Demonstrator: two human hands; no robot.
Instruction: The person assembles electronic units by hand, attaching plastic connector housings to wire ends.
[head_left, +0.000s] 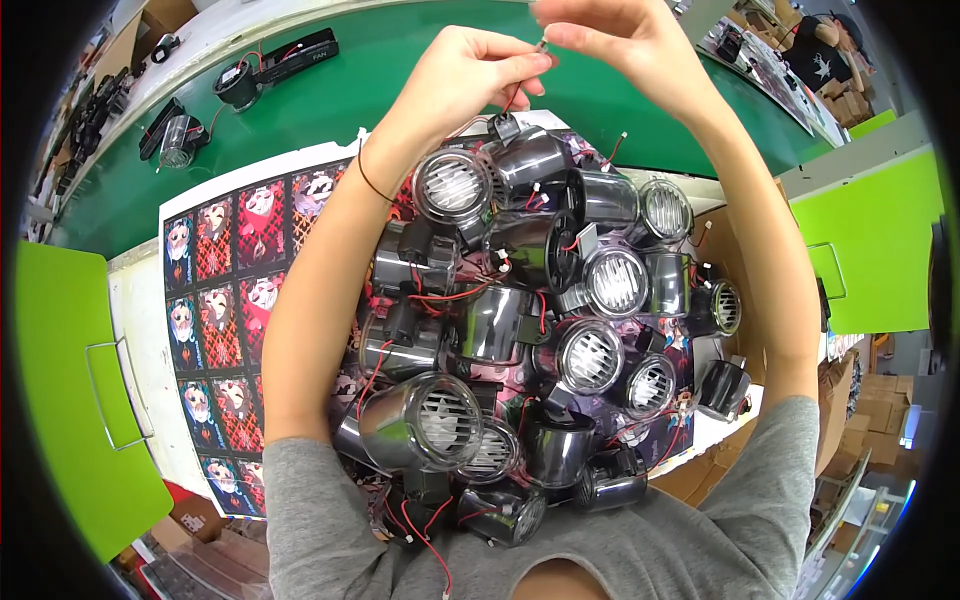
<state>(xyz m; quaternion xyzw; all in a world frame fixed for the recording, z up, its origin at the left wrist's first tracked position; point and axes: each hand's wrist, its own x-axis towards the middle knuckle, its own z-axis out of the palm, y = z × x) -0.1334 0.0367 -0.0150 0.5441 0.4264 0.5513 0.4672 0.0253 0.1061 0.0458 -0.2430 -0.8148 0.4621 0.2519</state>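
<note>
At the top middle, my left hand (pixel 475 70) is closed in a pinch on a thin red-and-black wire (pixel 515 97). A small connector (pixel 541 45) sticks out at its fingertips. My right hand (pixel 625 40) is just to the right, its thumb tip at the connector and its fingers apart from the thumb; the top edge cuts off part of it. The wire leads down toward a dark transparent cylindrical fan unit (pixel 530 160) at the top of a large pile. Many similar units (pixel 590 357) lie between my forearms, with slatted round ends and loose red-and-black leads.
Printed sheets (pixel 238 365) with cartoon figures lie under the pile. Beyond is a green work mat (pixel 330 100) with separate fan units (pixel 237 85) and a black casing (pixel 298 55). Green panels (pixel 70 400) flank both sides. A cardboard box (pixel 735 290) stands right; another person (pixel 825 60) is far right.
</note>
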